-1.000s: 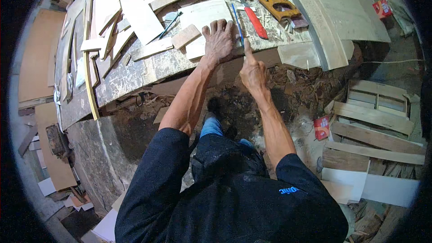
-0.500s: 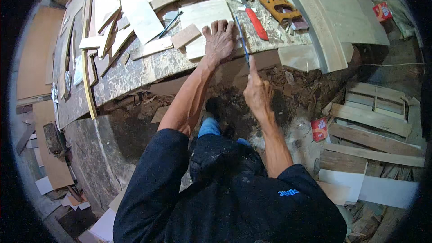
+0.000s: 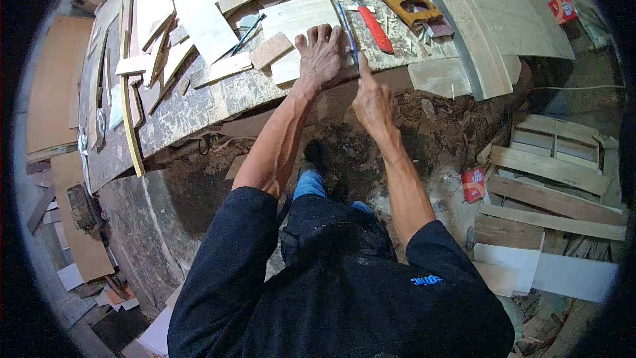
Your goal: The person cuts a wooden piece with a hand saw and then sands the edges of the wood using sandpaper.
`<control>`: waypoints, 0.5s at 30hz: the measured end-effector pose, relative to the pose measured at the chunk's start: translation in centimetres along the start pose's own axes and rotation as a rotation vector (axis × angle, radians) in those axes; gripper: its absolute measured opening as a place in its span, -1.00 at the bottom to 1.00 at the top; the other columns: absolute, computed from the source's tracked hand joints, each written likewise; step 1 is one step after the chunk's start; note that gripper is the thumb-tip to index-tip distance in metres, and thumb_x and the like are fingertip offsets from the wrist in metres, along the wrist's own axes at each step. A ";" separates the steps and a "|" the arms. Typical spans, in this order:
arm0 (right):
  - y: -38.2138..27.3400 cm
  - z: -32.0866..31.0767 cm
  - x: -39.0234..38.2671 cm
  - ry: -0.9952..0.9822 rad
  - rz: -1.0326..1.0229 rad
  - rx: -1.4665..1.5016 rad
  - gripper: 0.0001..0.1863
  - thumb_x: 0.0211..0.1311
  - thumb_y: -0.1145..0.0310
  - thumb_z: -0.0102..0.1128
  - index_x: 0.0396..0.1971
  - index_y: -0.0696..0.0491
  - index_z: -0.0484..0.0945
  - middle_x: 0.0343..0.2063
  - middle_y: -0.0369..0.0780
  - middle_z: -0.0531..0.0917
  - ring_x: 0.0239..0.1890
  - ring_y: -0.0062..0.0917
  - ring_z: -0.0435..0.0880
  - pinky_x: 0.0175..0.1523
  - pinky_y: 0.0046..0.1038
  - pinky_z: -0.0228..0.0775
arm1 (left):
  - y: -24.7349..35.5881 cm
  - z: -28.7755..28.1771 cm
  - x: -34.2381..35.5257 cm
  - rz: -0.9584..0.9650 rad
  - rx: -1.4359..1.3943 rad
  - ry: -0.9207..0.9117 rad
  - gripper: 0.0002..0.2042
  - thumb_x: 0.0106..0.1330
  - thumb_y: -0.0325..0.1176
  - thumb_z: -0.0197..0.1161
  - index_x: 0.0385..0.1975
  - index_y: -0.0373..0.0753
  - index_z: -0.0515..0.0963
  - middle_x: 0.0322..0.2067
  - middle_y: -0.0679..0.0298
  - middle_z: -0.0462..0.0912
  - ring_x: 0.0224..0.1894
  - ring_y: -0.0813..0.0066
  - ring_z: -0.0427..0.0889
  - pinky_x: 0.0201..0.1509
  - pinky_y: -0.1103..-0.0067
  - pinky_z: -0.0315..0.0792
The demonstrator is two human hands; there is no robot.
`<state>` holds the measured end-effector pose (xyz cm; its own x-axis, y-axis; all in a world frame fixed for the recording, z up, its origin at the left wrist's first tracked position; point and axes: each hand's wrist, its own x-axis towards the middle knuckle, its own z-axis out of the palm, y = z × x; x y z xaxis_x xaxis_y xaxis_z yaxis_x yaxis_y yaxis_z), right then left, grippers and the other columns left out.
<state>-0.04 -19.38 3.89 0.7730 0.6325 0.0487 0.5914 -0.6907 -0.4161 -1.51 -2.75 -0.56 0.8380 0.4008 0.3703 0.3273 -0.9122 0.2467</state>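
Observation:
My left hand (image 3: 322,58) presses down on a pale wooden board (image 3: 301,14) near the bench's front edge, fingers apart and bent at the knuckles. My right hand (image 3: 373,101) is closed around the lower end of a narrow blue blade-like tool (image 3: 349,31), its index finger stretched along it. The blue tool lies along the board's right side, close beside my left hand; its exact contact with the wood cannot be made out. A small wood block (image 3: 271,51) rests left of my left hand. Right of the blue tool lies a red-handled tool (image 3: 375,29).
A handsaw with a yellow handle (image 3: 412,8) lies farther right on the bench (image 3: 218,103). Offcuts and strips cover its left part, with a thin dark-blue tool (image 3: 248,34) among them. Large curved panels (image 3: 474,33) rise at right. Planks (image 3: 550,199) and a red packet (image 3: 473,184) lie below.
My right hand has pushed forward and slightly left with the blue tool, moving closer to my left hand. My left hand stays on the board; the whole view has shifted slightly.

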 end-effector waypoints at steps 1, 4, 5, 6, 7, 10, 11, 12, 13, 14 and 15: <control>0.1 0.6 -1.5 -0.009 -0.019 0.010 -0.32 0.24 0.49 0.03 0.38 -0.15 0.15 -0.66 0.09 0.54 -0.57 -0.03 0.59 -0.45 -0.05 0.33 | -0.8 0.2 -0.6 -0.013 0.008 0.042 -0.58 0.20 -0.24 0.07 0.09 -0.09 0.35 -0.01 0.19 0.37 0.12 0.18 0.27 0.14 0.04 0.04; 1.3 1.0 -4.8 0.063 -0.063 0.211 -0.32 0.26 0.44 0.01 0.39 -0.16 0.12 -0.63 0.12 0.55 -0.59 0.00 0.58 -0.47 -0.05 0.33 | -1.4 -0.2 -0.2 -0.011 0.037 0.073 -0.60 0.22 -0.22 0.07 0.08 -0.09 0.35 -0.01 0.20 0.37 0.13 0.19 0.27 0.13 0.05 0.04; 1.1 0.6 -4.0 0.066 -0.050 0.209 -0.32 0.26 0.44 0.01 0.39 -0.16 0.12 -0.63 0.12 0.55 -0.59 0.00 0.58 -0.47 -0.05 0.33 | -1.1 -0.2 0.0 0.015 0.058 0.047 -0.61 0.25 -0.19 0.07 0.08 -0.08 0.35 0.00 0.21 0.37 0.14 0.19 0.26 0.13 0.05 0.04; 0.7 0.6 -2.1 0.028 -0.031 0.153 -0.31 0.25 0.46 0.02 0.39 -0.16 0.12 -0.64 0.11 0.55 -0.60 -0.01 0.56 -0.47 -0.06 0.32 | -0.7 -0.2 -0.1 -0.005 0.004 0.027 -0.62 0.27 -0.13 0.07 0.07 -0.06 0.36 0.00 0.21 0.37 0.14 0.20 0.25 0.13 0.05 0.03; 0.5 0.7 -0.5 -0.010 -0.018 0.099 -0.30 0.23 0.48 0.03 0.40 -0.16 0.12 -0.65 0.09 0.54 -0.62 -0.02 0.55 -0.48 -0.08 0.32 | -0.7 -0.3 -0.2 0.008 0.000 0.057 -0.62 0.27 -0.12 0.08 0.06 -0.06 0.36 -0.01 0.21 0.37 0.14 0.20 0.26 0.13 0.06 0.04; -0.2 0.2 -1.7 0.058 -0.065 0.087 -0.30 0.22 0.50 0.04 0.39 -0.12 0.14 -0.69 0.07 0.52 -0.65 -0.04 0.52 -0.48 -0.08 0.31 | -1.0 0.0 -0.6 -0.013 0.052 0.040 -0.62 0.27 -0.13 0.08 0.06 -0.06 0.35 -0.01 0.21 0.37 0.13 0.19 0.26 0.13 0.06 0.04; -0.7 -0.4 -3.0 0.041 -0.069 0.170 -0.31 0.23 0.50 0.04 0.39 -0.12 0.14 -0.71 0.06 0.52 -0.66 -0.04 0.52 -0.49 -0.08 0.30 | -1.6 0.2 -0.9 -0.019 0.063 0.050 -0.61 0.27 -0.12 0.08 0.07 -0.07 0.35 -0.01 0.20 0.37 0.13 0.19 0.26 0.13 0.05 0.03; 1.4 1.7 -4.7 0.122 -0.105 0.193 -0.31 0.24 0.49 0.06 0.38 -0.13 0.15 -0.74 0.04 0.50 -0.67 -0.07 0.52 -0.51 -0.11 0.28 | -1.4 0.4 -0.3 -0.008 0.063 0.065 -0.61 0.27 -0.12 0.08 0.07 -0.07 0.35 -0.01 0.20 0.37 0.13 0.18 0.25 0.14 0.05 0.03; 1.6 1.7 -4.8 0.120 -0.101 0.192 -0.31 0.24 0.49 0.06 0.38 -0.13 0.15 -0.74 0.04 0.50 -0.67 -0.07 0.52 -0.51 -0.11 0.28 | -1.2 0.2 -0.3 -0.008 0.061 0.061 -0.61 0.27 -0.12 0.08 0.07 -0.07 0.35 -0.01 0.20 0.37 0.13 0.18 0.25 0.14 0.05 0.03; 1.7 1.7 -4.9 0.129 -0.101 0.187 -0.32 0.24 0.47 0.05 0.38 -0.14 0.16 -0.75 0.03 0.49 -0.69 -0.09 0.51 -0.53 -0.12 0.27 | -1.1 0.0 -0.2 0.005 0.051 0.055 -0.61 0.27 -0.12 0.08 0.07 -0.07 0.34 -0.01 0.19 0.37 0.13 0.18 0.25 0.14 0.05 0.03; 1.9 1.8 -4.7 0.137 -0.102 0.181 -0.33 0.25 0.46 0.05 0.38 -0.14 0.16 -0.76 0.01 0.49 -0.70 -0.10 0.50 -0.54 -0.12 0.26 | -1.0 -0.2 -0.1 0.017 0.040 0.049 -0.60 0.27 -0.12 0.08 0.07 -0.07 0.34 -0.01 0.19 0.36 0.13 0.18 0.25 0.14 0.05 0.03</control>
<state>-3.01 -23.05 1.28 0.7427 0.6336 0.2167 0.6268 -0.5438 -0.5581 -2.04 -1.88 -0.68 0.8216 0.3877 0.4178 0.3311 -0.9213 0.2040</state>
